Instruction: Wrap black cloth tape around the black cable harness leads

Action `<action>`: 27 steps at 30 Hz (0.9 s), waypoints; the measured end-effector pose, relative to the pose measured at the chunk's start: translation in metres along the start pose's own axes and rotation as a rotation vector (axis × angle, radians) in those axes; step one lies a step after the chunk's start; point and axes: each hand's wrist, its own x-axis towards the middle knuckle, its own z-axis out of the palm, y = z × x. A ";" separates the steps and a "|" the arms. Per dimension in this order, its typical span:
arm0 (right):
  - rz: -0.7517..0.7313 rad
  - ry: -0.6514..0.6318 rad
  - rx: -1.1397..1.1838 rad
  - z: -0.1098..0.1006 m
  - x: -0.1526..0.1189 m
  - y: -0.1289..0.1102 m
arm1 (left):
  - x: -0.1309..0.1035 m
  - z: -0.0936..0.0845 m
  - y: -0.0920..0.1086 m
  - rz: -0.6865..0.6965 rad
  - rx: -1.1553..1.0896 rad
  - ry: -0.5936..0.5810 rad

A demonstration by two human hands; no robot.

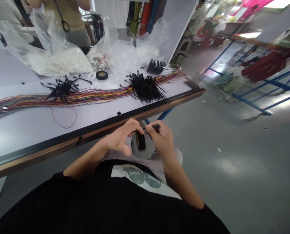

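Observation:
Both hands are over my lap, just in front of the table edge. My left hand [121, 138] has its thumb spread from the fingers, and its fingertips are at a roll of black tape [140, 140] that hangs below them. My right hand [160, 136] is closed in a pinch on a small black piece [156, 126]. A thin dark strip seems to run between the two hands. On the table [96, 113] lies a long bundle of coloured wires [103, 94], with black connector leads [146, 87] heaped across it and a smaller black cluster [63, 88] to the left.
Behind the wires stand plastic bags of white parts [59, 61] and another tape roll [102, 75]. Metal prongs [195, 79] rise at the table's right end. A person [69, 19] is across the table. Blue-framed racks [257, 84] stand at the right.

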 end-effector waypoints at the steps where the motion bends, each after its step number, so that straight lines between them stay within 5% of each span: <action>1: -0.013 0.003 -0.011 0.000 -0.001 -0.001 | 0.002 0.004 -0.002 -0.036 0.040 0.120; 3: -0.021 0.014 0.031 0.002 -0.002 0.000 | 0.007 0.013 -0.007 -0.080 0.130 0.369; 5: -0.002 0.018 0.142 0.007 -0.002 0.003 | 0.011 0.022 -0.010 -0.064 0.200 0.471; 11: -0.067 -0.075 0.167 0.019 0.002 0.010 | 0.014 0.029 -0.010 -0.053 0.184 0.514; 16: -0.333 0.114 -0.042 0.017 0.008 0.010 | 0.012 0.027 0.004 -0.212 -0.159 0.566; 18: -0.389 0.109 -0.047 0.017 0.007 0.009 | 0.014 0.023 0.010 -0.319 -0.404 0.532; 22: -0.378 0.071 -0.030 0.021 0.002 0.009 | 0.017 0.016 0.008 -0.439 -0.739 0.281; 27: -0.009 0.142 0.181 0.021 0.008 0.014 | 0.006 0.017 0.003 -0.275 -0.563 0.289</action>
